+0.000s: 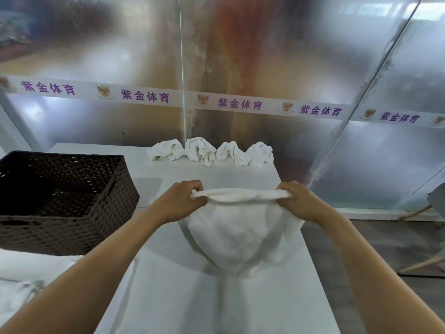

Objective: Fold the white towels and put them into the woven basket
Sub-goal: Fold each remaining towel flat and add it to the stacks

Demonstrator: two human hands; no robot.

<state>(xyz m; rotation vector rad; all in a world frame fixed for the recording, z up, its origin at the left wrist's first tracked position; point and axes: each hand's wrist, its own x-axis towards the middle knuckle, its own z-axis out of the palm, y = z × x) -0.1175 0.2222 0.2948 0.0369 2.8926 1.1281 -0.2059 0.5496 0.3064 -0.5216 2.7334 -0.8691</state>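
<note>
A white towel (237,235) hangs above the white table (168,297), stretched between my two hands. My left hand (183,201) pinches its upper left corner and my right hand (297,201) pinches its upper right corner. The towel's lower part sags toward the table top. Several crumpled white towels (212,151) lie in a row at the table's far edge. The dark brown woven basket (115,196) stands at the left, and its inside looks bare.
A frosted glass wall with a printed band (240,104) stands right behind the table. White cloth (16,292) lies at the lower left. Wooden legs of furniture (419,261) stand on the floor to the right.
</note>
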